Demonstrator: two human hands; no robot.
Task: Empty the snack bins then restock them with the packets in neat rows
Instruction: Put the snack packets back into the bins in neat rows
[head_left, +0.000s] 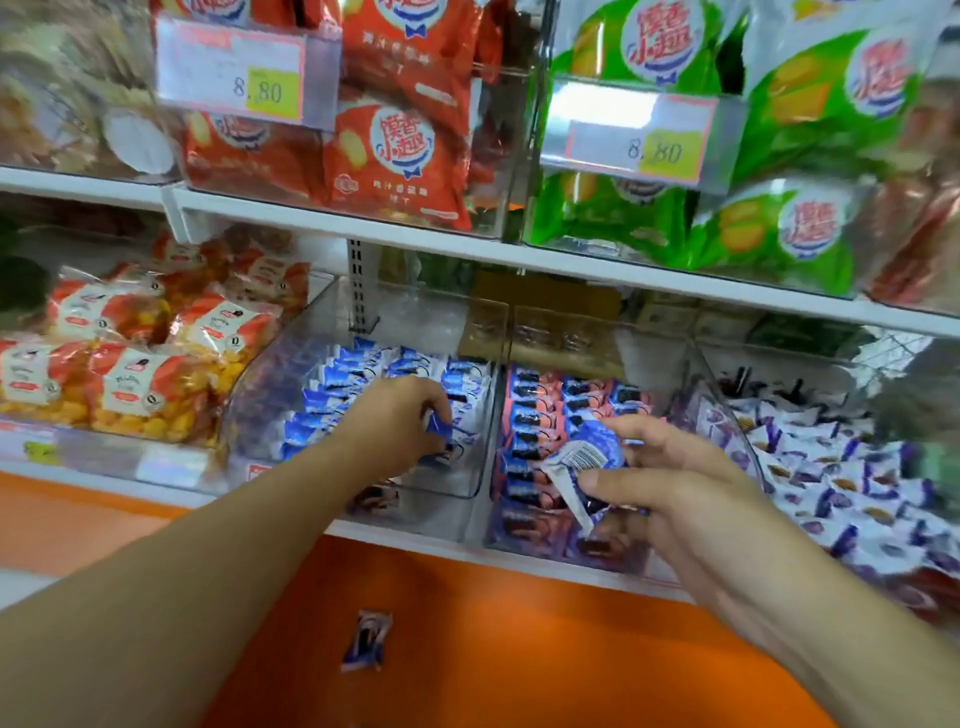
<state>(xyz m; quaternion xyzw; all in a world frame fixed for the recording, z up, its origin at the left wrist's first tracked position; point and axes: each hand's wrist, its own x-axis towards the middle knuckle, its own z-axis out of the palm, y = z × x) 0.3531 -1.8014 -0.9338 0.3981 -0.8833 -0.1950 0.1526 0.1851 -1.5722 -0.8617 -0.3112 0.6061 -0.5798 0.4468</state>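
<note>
Two price tags (231, 73) in the upper frame read 8.80. At centre, the left hand (402, 421) pinches a blue packet (439, 423) inside the clear bin (363, 384), whose front holds bare room. The right hand (670, 483) grips barcoded blue packets (584, 462) before the neighbouring bin (571, 415). One packet (366, 642) lies on the orange ledge (519, 649) below.
</note>
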